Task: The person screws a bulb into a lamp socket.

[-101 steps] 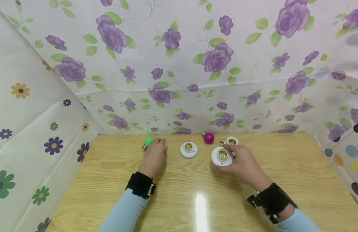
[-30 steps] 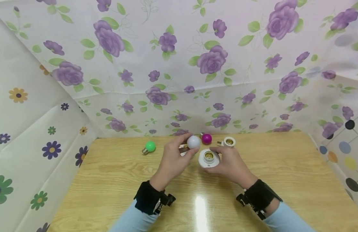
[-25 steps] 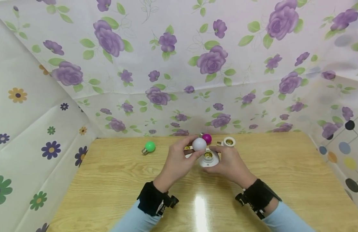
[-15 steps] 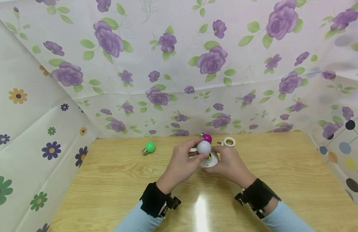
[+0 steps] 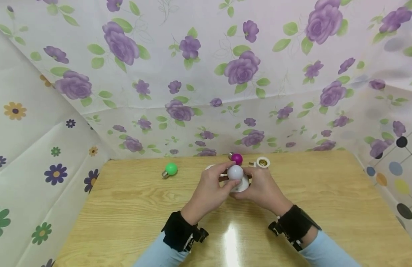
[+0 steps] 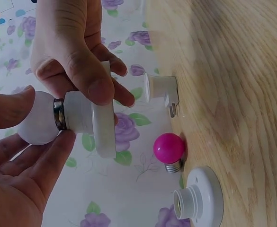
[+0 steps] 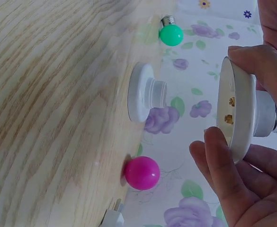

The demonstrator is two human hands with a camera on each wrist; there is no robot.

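Observation:
My left hand point(image 5: 211, 189) pinches a white light bulb point(image 5: 235, 172) between thumb and fingers. In the left wrist view the bulb's metal base sits at the mouth of a white round lamp socket point(image 6: 104, 127), partly inside it. My right hand point(image 5: 267, 189) grips that lamp socket by the rim of its base, above the table. Brass screws show on its hollow underside point(image 7: 229, 109) in the right wrist view. A second round lamp socket point(image 7: 140, 92) stands on the table behind the left hand, mostly hidden in the head view.
On the wooden table point(image 5: 132, 215), a green bulb point(image 5: 171, 169) lies at the left and a magenta bulb point(image 5: 237, 159) near the back edge. A white plug-in socket point(image 5: 262, 162) lies behind the right hand. A floral sheet point(image 5: 206, 74) hangs behind the table.
The left hand picked up the white bulb from beside the green one and carried it right onto the socket. The right hand brought the socket left, toward the middle.

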